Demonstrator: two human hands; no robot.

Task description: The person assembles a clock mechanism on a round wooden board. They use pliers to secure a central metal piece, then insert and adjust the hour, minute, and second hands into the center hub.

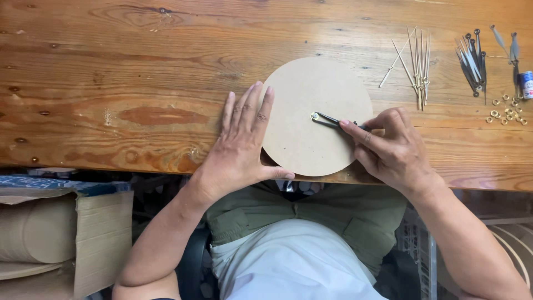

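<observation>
A round tan fibreboard disc (302,91) lies flat on the wooden table (139,72), near its front edge. My left hand (241,144) rests flat with fingers spread, pressing on the disc's left rim. My right hand (388,147) pinches a thin black clock hand (327,119) that lies on the disc. The clock hand's far end sits at a small brass fitting (315,116) at the disc's centre.
Several thin pale metal hands (417,64) lie fanned out at the back right. Beside them are several dark clock hands (472,61), small brass rings (508,108) and a small blue-and-white pot (526,83). An open cardboard box (61,233) stands below the table at left.
</observation>
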